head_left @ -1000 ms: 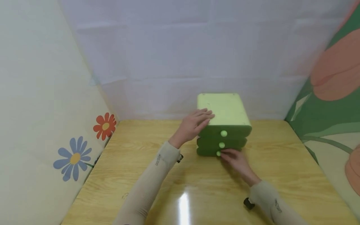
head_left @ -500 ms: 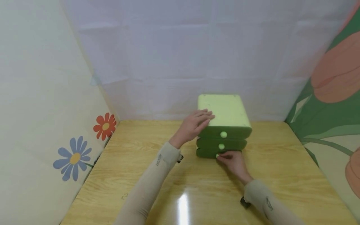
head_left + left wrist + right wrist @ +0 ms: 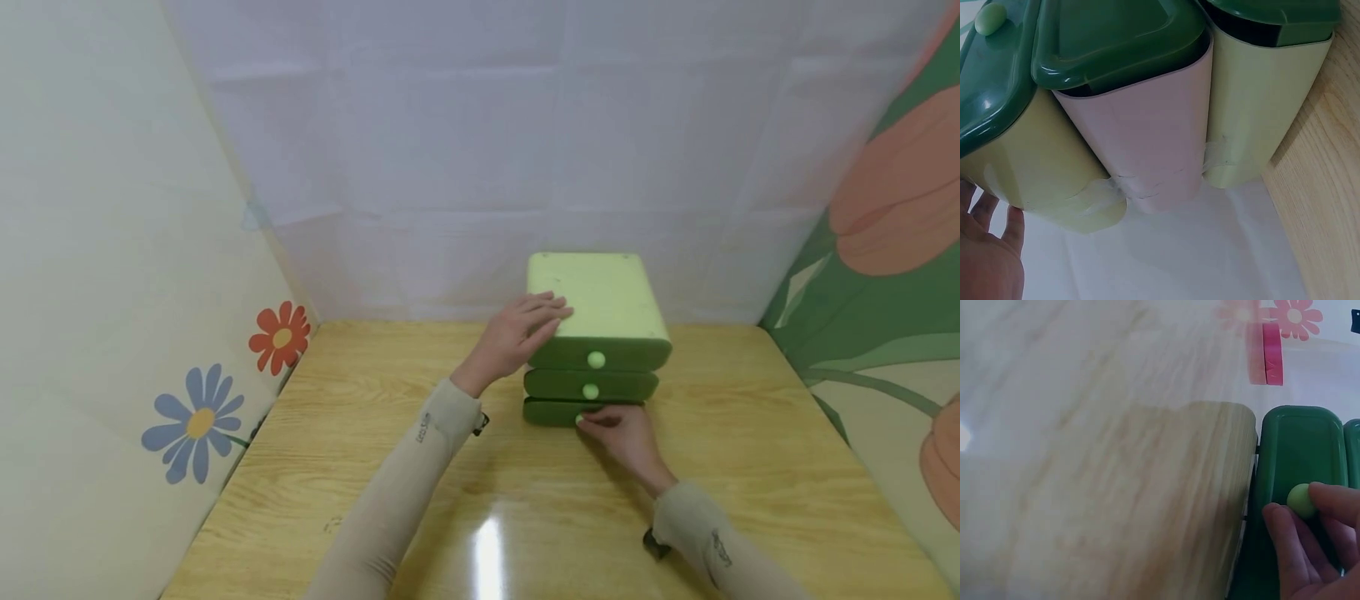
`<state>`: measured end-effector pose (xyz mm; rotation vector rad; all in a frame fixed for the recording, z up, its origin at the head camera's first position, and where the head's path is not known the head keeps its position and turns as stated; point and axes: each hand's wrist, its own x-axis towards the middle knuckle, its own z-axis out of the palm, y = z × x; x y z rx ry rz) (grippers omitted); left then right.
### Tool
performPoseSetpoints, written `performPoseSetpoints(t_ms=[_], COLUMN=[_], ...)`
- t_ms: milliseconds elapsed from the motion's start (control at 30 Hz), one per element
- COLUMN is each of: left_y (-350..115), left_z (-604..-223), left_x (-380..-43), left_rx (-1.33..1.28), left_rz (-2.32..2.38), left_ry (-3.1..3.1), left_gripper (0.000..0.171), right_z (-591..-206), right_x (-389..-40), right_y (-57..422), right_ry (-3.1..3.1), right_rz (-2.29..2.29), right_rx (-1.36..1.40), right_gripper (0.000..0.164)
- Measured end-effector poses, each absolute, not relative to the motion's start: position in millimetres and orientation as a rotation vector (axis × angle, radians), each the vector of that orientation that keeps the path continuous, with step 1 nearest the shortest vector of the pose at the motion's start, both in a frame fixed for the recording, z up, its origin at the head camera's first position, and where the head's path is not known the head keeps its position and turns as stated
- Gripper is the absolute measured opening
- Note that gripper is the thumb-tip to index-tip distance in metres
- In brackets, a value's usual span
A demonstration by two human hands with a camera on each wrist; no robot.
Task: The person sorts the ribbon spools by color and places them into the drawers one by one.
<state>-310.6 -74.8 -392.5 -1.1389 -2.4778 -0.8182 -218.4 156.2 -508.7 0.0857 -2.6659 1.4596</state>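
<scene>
green cabinet (image 3: 596, 287): sits on the wood table (image 3: 375, 517) near the back wall (image 3: 450, 167), right of centre in the head view, 3 drawers stacked
step rn: imo it's the bottom drawer (image 3: 551, 412) being worked by its knob (image 3: 1300, 501); front stands a bit proud w/ a dark gap behind it in the left wrist view. Pull or push? can't tell for sure, prob a pull
middle drawer (image 3: 555, 384): looks slightly out too, gap behind its front, no hand on it
top drawer (image 3: 558, 353): looks flush afaict
next move: if it's a pull, prob calls for a straight, level draw toward the person, w/ the cabinet braced so it doesn't slide or tip
right hand (image 3: 626, 437): thumb + finger pinching the bottom knob, one each side; hand comes in low from the right, forearm angled up-left, wrist just off the table
left hand (image 3: 517, 333): fingers fairly straight, a bit spread, laid over the cabinet's top left edge, gripping nothing; prob steadying it. Forearm runs diagonally up from btm of the head view
</scene>
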Motion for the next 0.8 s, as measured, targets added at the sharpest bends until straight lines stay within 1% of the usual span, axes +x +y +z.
performPoseSetpoints(t_ms=[800], left_y=[-76.0], left_z=[-393.4], left_x=[-312.1], left_rx=[-1.14], left_rz=[-0.798], left_ry=[-2.507], left_gripper=[0.042], right_z=[-506.0], right_x=[-199.5], right_y=[157.7], right_ry=[-2.716], right_rz=[1.487], right_rx=[0.061], right_gripper=[0.007])
